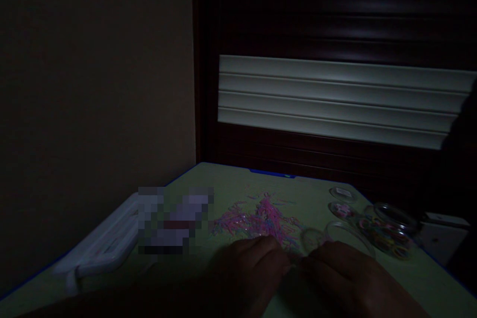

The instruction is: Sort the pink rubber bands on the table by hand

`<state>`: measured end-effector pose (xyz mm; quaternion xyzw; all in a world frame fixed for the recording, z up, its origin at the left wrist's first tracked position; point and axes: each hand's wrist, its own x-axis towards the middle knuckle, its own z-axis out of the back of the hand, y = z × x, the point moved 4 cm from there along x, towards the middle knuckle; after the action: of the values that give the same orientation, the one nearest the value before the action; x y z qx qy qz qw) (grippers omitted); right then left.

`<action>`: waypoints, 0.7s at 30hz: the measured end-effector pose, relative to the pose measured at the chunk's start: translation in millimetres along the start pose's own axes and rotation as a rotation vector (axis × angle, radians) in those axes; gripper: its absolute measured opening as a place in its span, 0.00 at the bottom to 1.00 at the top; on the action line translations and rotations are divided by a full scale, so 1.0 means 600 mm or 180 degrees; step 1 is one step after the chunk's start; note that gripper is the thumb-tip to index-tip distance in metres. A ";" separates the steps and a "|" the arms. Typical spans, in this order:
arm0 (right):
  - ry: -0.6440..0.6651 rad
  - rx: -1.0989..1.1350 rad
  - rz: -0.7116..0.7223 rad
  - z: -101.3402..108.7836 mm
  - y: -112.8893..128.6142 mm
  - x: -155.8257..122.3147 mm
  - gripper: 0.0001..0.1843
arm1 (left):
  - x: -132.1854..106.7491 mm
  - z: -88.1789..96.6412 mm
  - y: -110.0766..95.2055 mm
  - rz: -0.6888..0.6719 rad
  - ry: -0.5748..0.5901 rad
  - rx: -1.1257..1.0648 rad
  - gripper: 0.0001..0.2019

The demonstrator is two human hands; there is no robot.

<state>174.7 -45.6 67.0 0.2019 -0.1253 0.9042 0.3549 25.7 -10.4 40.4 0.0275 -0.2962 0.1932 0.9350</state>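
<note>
The left hand (249, 271) and the right hand (345, 278) rest low at the near side of the table, side by side, with their fingertips nearly meeting at the near edge of the pile of thin rubber bands (264, 221). The scene is too dark to tell whether the fingers are pinching anything. The pile, mostly pink with some lilac and pale blue strands, is spread loosely across the middle of the table, just beyond the hands.

To the right, a clear round lid (348, 238) and a smaller clear disc (312, 241) lie right by the right hand's fingers. Farther right, a glass jar (385, 232) of multicoloured bands appears to lie on its side, with a small round container (341, 210) and a pale lid (342, 193) beyond.

On the left of the table lies a pixelated, unreadable object (173, 221), and a white plastic tray (100, 236) sits along the left edge. The pale green tabletop (238, 181) has a blue edge, with a blue clip (272, 173) at its far side. Behind it are a plain wall (93, 84) and a dark roller shutter (335, 99) with a pale band.
</note>
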 end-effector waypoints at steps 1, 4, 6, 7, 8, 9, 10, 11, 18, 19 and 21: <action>0.0039 0.0032 -0.0008 0.001 -0.001 0.000 0.11 | -0.001 -0.002 0.001 0.0010 0.0034 0.0004 0.07; 0.0043 0.0070 -0.0059 0.002 -0.002 0.000 0.14 | -0.002 -0.005 0.002 -0.0013 0.0127 -0.0020 0.07; 0.0006 0.0032 -0.0106 0.003 -0.003 0.000 0.15 | -0.002 -0.005 0.001 -0.0056 0.0203 -0.0010 0.06; 0.0009 0.0027 -0.0132 0.003 -0.003 0.000 0.15 | -0.002 -0.005 0.001 -0.0053 0.0244 0.0004 0.06; 0.0020 0.0033 -0.0145 0.002 -0.003 0.000 0.16 | -0.002 -0.005 0.001 -0.0028 0.0272 0.0018 0.06; 0.0030 0.0043 -0.0133 0.001 -0.003 -0.001 0.17 | -0.001 -0.005 0.001 -0.0007 0.0299 0.0029 0.06; 0.0052 0.0044 -0.0124 -0.002 -0.003 -0.001 0.17 | -0.001 -0.006 0.001 0.0016 0.0319 0.0041 0.06; 0.0025 0.0025 -0.0095 -0.005 -0.003 -0.002 0.17 | -0.002 -0.008 0.002 0.0040 0.0333 0.0050 0.06; -0.0375 -0.0118 0.0010 -0.022 -0.011 -0.004 0.14 | -0.002 -0.014 0.002 -0.0056 0.0279 0.0098 0.09; -0.0388 -0.0124 0.0017 -0.021 -0.011 -0.004 0.14 | -0.002 -0.012 0.001 -0.0070 0.0276 0.0110 0.09; -0.0367 -0.0111 0.0020 -0.018 -0.010 -0.002 0.15 | -0.001 -0.010 0.001 -0.0033 0.0299 0.0141 0.09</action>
<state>176.6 -38.2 57.3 0.2471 -0.1619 0.8899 0.3477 28.5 -9.1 34.9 0.0406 -0.2475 0.1959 0.9480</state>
